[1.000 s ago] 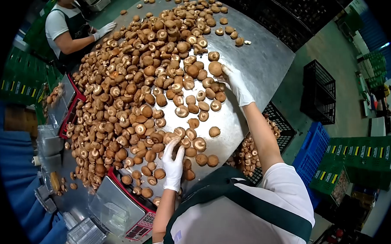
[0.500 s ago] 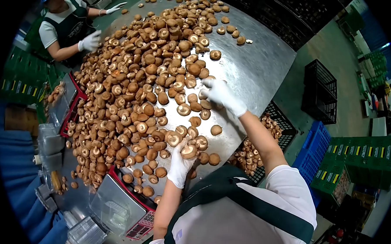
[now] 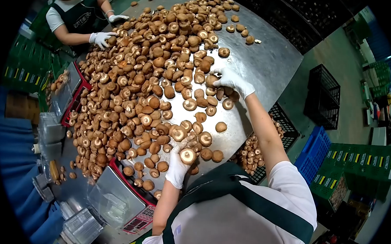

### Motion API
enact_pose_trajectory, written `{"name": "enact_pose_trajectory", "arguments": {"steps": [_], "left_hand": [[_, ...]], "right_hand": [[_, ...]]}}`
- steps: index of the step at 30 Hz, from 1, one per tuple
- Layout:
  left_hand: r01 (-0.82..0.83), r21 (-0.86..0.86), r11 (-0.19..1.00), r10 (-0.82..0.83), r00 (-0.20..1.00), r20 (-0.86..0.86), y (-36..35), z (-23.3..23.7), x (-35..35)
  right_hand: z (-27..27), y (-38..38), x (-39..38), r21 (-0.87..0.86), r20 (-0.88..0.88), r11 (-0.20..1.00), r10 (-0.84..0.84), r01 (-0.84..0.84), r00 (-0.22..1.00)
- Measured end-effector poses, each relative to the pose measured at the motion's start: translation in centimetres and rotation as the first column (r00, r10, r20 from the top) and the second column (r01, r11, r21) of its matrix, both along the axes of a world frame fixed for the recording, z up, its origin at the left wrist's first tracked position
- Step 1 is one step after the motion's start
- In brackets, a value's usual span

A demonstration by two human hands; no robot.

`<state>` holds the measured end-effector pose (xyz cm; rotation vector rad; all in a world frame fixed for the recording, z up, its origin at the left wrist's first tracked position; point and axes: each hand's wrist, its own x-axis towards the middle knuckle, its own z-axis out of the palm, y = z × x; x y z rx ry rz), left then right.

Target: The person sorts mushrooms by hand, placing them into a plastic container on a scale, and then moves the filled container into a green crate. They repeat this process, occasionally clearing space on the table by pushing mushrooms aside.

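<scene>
A large pile of brown shiitake mushrooms (image 3: 128, 85) covers much of the metal table (image 3: 262, 53). In my white-gloved left hand (image 3: 177, 167), near the table's front edge, is a shiitake mushroom (image 3: 188, 156) with its pale underside up. More mushrooms lie right beside those fingers, including an upturned one (image 3: 205, 139). Farther out, at the pile's right side, my gloved right hand (image 3: 233, 81) has its fingertips closed about a brown-capped mushroom (image 3: 211, 80). Several loose mushrooms lie just below that hand, partly in its shadow.
Across the table, a co-worker's gloved hand (image 3: 101, 39) touches the pile. Two red-edged scales (image 3: 120, 199) (image 3: 68, 95) stand along the left side, near clear plastic trays (image 3: 82, 231). By my right side is a black crate (image 3: 285, 124) with mushrooms; blue (image 3: 312, 154) and green crates (image 3: 358, 158) stand beyond.
My right hand has shifted slightly right and its fingers now meet a mushroom; mushrooms near it have moved right. My left hand's mushroom has turned underside up. The co-worker's hands have moved onto the pile.
</scene>
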<state>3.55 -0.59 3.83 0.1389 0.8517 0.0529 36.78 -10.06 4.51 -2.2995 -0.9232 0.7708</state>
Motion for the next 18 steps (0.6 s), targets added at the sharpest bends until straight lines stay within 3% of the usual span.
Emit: {"name": "enact_pose_trajectory", "arguments": {"steps": [3, 4, 5, 7, 12, 14, 15, 16, 17, 18], "left_hand": [[0.031, 0.001, 1.0, -0.032, 0.999, 0.037, 0.0, 0.1, -0.1], [0.044, 0.018, 0.999, -0.045, 0.998, 0.044, 0.2, 0.4, -0.2], [0.054, 0.034, 0.998, -0.055, 0.997, 0.05, 0.3, 0.7, -0.3], [0.037, 0.01, 0.999, -0.037, 0.998, 0.058, 0.4, 0.9, -0.5], [0.022, 0.037, 0.999, -0.025, 0.997, 0.077, 0.4, 0.5, -0.8], [0.033, 0.014, 0.999, -0.035, 0.986, 0.162, 0.3, 0.2, -1.0], [0.051, -0.003, 0.999, -0.049, 0.968, 0.246, 0.5, 0.1, -0.9], [0.055, 0.0, 0.998, -0.053, 0.967, 0.249, 0.5, 0.4, -0.7], [0.082, 0.032, 0.996, -0.087, 0.961, 0.261, 0.4, 0.9, -0.5], [0.109, 0.065, 0.992, -0.123, 0.954, 0.272, 0.2, 1.2, -0.3]], "right_hand": [[0.3, 0.8, 0.9, 0.077, 0.008, 0.989, -0.124, 0.123, 0.992], [0.3, 1.7, 1.1, 0.071, 0.006, 0.969, -0.237, 0.236, 0.971], [-0.7, 2.6, 1.7, 0.068, 0.006, 0.97, -0.233, 0.232, 0.972], [-3.6, 4.5, 2.2, 0.163, 0.32, 0.972, -0.214, 0.169, 0.923], [-5.4, 5.8, 0.8, 0.279, 0.172, 0.937, -0.262, 0.209, 0.95], [-2.3, 5.0, -1.0, 0.369, -0.035, 0.862, -0.361, 0.347, 0.932], [1.3, 3.6, -3.2, 0.32, -0.316, 0.89, -0.222, 0.324, 0.922], [1.6, 3.0, -4.4, 0.323, -0.292, 0.922, -0.12, 0.216, 0.949], [2.7, 2.2, -5.7, 0.393, -0.242, 0.919, 0.101, 0.002, 0.965], [4.0, 2.0, -7.4, 0.25, -0.22, 0.959, 0.191, -0.134, 0.957]]}}
